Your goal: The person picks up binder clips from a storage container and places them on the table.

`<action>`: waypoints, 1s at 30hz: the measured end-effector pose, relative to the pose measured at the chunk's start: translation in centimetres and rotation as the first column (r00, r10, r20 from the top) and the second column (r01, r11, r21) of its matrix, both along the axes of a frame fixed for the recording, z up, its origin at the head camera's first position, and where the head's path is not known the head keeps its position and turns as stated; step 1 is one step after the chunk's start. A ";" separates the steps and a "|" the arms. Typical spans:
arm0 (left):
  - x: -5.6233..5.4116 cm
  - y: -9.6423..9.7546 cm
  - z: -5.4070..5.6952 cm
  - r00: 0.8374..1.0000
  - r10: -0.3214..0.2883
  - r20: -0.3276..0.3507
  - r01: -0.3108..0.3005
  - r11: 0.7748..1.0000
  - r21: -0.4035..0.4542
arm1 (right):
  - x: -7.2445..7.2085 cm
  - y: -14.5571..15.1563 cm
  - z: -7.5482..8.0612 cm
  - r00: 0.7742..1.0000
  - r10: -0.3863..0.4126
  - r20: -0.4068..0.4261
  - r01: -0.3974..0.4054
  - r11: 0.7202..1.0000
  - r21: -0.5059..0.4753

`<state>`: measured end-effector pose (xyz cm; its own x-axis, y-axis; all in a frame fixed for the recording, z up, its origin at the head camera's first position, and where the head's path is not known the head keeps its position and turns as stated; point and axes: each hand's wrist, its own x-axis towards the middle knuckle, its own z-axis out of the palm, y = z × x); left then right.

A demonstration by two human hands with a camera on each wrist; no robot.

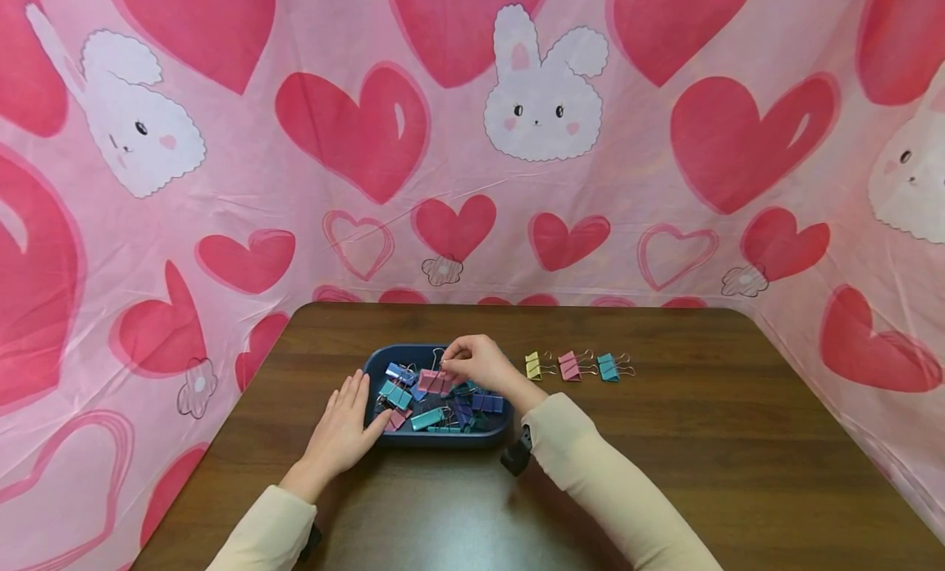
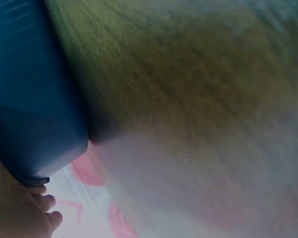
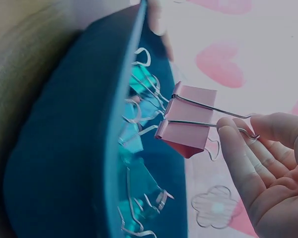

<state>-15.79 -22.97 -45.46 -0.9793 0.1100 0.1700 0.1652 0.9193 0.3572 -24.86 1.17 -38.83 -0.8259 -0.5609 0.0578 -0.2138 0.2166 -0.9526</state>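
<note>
A dark blue tray [image 1: 443, 440] holds a jumble of binder clips in blue, teal, purple and pink. My right hand [image 1: 480, 364] pinches a wire handle of a pink binder clip [image 3: 191, 111] between thumb and forefinger. In the right wrist view the clip hangs by the tray's opening, its other wire loop sticking out below. My left hand [image 1: 341, 423] rests along the tray's left side with its fingers straight and the thumb at the front left corner. Only part of that hand [image 2: 20, 208] shows in the left wrist view, against the tray's wall.
To the right of the tray, a yellow binder clip [image 1: 533, 366], a second pink binder clip [image 1: 570, 366] and a teal binder clip [image 1: 609, 367] stand in a row on the brown wooden table [image 1: 709, 440]. A pink fabric backdrop [image 1: 472, 169] with hearts and rabbits surrounds the table.
</note>
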 end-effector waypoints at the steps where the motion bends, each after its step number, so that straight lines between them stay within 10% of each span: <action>1: 0.0 0.0 0.0 1.000 0.000 -0.001 0.000 1.000 0.001 | -0.1 0.2 0.1 1.000 -0.010 0.001 0.010 1.000 -0.006; 30: 0.1 0.1 0.3 1.000 -0.011 -0.007 0.011 1.000 0.010 | -2.1 8.5 3.7 0.968 -0.252 -0.007 0.248 0.957 -0.152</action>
